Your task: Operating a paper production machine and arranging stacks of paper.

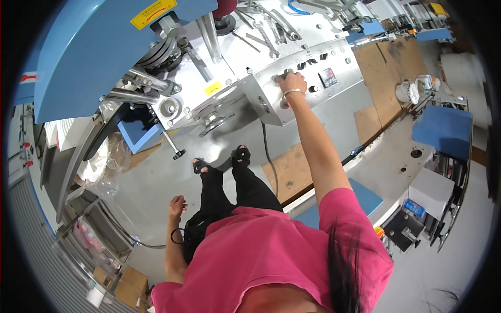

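My right arm reaches forward to the slanted metal control panel (344,79) of a machine. My right hand (294,83), with a bracelet at the wrist, has its fingers closed on a black knob (285,74) near the panel's left end; the fingers partly cover it. Just right of that hand are another black knob (313,89) and a small digital display (327,77). Down at my side hangs my left hand (178,205), away from the machine. Its fingers are loosely bent and slightly apart, with nothing visible in them.
Several wrenches (271,39) lie on the white machine top behind the panel. The blue machine body (99,57) rises at the left. A black cable (267,156) runs down to the floor beside my feet. To the right stands a metal bench (389,151) carrying boxes and parts.
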Demonstrator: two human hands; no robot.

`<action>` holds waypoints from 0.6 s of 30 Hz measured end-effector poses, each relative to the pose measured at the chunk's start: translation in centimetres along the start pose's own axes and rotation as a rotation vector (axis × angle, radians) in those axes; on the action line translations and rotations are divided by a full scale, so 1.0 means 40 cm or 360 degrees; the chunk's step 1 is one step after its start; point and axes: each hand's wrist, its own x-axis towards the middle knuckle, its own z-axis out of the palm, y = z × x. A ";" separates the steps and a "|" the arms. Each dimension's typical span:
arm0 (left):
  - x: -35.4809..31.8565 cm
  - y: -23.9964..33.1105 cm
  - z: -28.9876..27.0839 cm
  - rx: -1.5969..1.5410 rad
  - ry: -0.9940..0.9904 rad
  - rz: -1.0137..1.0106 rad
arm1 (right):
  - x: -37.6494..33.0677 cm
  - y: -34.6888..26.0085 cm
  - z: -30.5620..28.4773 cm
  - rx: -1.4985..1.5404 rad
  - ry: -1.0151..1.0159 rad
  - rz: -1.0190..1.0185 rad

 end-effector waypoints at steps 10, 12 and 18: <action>0.019 -0.028 0.018 -0.0026 -0.0031 -0.0099 | 0.078 -0.033 -0.058 -0.0118 -0.0604 0.0094; 0.019 -0.011 0.030 -0.0025 -0.0052 -0.0089 | 0.079 -0.023 -0.040 -0.0162 -0.0415 0.0038; 0.040 -0.020 0.029 -0.0112 -0.0124 -0.0020 | 0.096 -0.042 -0.060 -0.0055 -0.0519 0.0124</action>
